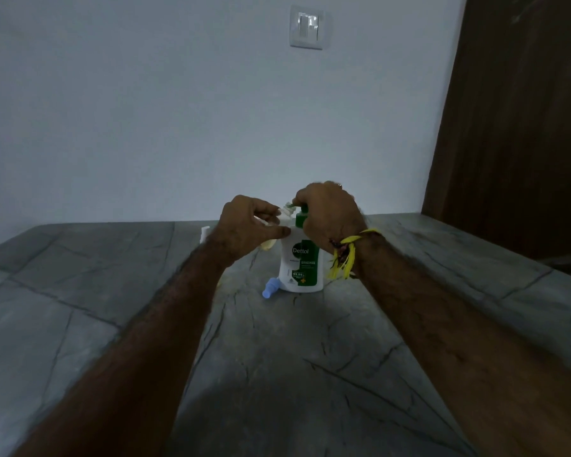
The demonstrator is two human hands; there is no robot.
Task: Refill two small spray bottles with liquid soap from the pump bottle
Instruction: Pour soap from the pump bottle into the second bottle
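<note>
A white and green pump bottle stands upright on the grey stone table. My right hand lies over its green pump head, fingers curled down on it. My left hand holds a small pale spray bottle tilted, its open neck up at the pump's nozzle. A blue spray cap lies on the table against the pump bottle's left foot. A white object shows partly behind my left wrist.
A white wall with a light switch rises behind the table. A dark wooden door stands at the right. A yellow thread band hangs from my right wrist.
</note>
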